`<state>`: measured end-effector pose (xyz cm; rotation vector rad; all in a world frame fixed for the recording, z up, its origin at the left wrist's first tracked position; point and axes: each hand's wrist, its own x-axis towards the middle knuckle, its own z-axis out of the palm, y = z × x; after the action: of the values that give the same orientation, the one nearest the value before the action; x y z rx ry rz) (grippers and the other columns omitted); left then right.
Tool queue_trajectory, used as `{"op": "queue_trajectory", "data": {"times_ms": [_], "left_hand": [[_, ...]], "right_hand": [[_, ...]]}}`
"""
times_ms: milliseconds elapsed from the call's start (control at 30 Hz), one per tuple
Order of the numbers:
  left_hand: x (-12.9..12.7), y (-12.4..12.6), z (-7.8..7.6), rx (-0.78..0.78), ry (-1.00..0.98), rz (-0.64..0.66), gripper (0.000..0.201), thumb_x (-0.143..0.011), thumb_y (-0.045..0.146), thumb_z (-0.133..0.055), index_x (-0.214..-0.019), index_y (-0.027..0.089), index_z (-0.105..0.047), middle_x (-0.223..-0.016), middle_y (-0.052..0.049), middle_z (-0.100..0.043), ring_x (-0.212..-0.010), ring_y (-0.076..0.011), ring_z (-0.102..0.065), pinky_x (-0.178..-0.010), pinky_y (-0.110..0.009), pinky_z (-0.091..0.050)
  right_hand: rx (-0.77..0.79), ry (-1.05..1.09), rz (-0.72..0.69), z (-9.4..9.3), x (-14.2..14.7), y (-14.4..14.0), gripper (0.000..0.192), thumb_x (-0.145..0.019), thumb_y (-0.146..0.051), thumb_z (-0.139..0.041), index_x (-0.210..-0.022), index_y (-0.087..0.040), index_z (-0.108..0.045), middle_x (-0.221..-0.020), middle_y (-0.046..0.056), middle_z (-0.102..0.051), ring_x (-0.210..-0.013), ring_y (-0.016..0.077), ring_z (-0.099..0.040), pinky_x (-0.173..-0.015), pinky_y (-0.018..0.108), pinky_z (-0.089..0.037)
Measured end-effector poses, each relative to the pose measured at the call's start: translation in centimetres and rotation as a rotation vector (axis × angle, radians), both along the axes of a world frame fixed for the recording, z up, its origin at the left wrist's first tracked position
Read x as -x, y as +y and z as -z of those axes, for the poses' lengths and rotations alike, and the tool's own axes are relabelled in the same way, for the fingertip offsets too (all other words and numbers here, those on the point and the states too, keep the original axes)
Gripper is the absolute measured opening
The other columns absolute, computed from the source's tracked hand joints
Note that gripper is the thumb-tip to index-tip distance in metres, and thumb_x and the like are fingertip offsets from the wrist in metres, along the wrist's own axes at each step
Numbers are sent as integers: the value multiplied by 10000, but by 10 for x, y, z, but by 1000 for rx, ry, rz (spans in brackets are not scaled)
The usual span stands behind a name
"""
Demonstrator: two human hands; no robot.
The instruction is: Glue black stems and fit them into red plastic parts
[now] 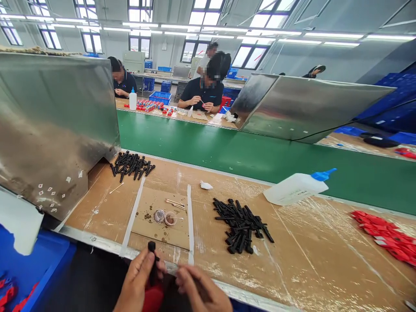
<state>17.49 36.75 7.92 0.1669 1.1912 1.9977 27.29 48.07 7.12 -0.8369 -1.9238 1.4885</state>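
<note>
My left hand (pixel 137 277) is closed around a black plastic bolt-like piece (pixel 151 248), which stands roughly upright with its square head above the fingers. Just below it shows a red thing (pixel 152 299), partly hidden by the hand; whether it is held I cannot tell. To the right, my right hand (pixel 203 288) has its fingers curled and pinched together; anything between them is too small or hidden to make out. Beyond both hands lies a cardboard sheet (pixel 146 234) bearing a small open pot (pixel 169 219) with a swab across it.
Black bolt-like pieces lie in a left pile (pixel 131 164) and a right pile (pixel 242 225). A white squeeze bottle (pixel 295 188) leans near the green belt (pixel 195 138). Red parts (pixel 386 238) sit far right. A metal panel (pixel 58 130) rises left, above a blue bin (pixel 48 268). Co-workers sit opposite.
</note>
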Motion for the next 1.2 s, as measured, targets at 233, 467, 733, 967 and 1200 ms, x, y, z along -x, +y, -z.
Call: {"op": "queue_trajectory", "data": {"times_ms": [233,467,733,967,1200], "left_hand": [[14,6,-5,-283,-419,130,285,-918,389,-516,-766,149,-529,-522,88,-232,-445,-63,-200,-473,-216,-183],[18,14,6,-350,-496,200,290,-939,373,-470,-781,139,-532,-524,88,-227,-447,-60,-179,-474,-215,-166],[28,27,18,-393,-597,248,286,-926,360,-471,-742,144,-501,-509,97,-211,-436,-53,-162,-469,-208,-165],[29,26,17,-379,-597,274,289,-896,379,-511,-723,149,-496,-497,100,-201,-424,-51,-143,-452,-204,-152],[29,28,16,-341,-581,260,283,-909,393,-522,-762,151,-506,-510,98,-217,-420,-49,-145,-448,-204,-148]], "right_hand": [[-186,-59,35,-14,51,66,390,-817,-477,-656,-1062,-181,-723,-953,93,-741,-804,213,-681,-729,324,-549],[-347,-56,-107,-16,72,67,235,-881,-396,-597,-953,-218,-732,-963,55,-731,-793,179,-659,-723,295,-521],[-416,-38,-6,-11,66,69,174,-883,-331,-615,-963,-203,-701,-914,43,-743,-792,180,-699,-756,290,-541],[-354,-9,-3,2,60,68,173,-875,-311,-627,-977,-188,-694,-930,56,-744,-799,185,-704,-768,305,-563],[-281,-8,81,6,62,69,184,-854,-329,-650,-957,-187,-705,-916,61,-741,-796,189,-708,-768,309,-569]]}}
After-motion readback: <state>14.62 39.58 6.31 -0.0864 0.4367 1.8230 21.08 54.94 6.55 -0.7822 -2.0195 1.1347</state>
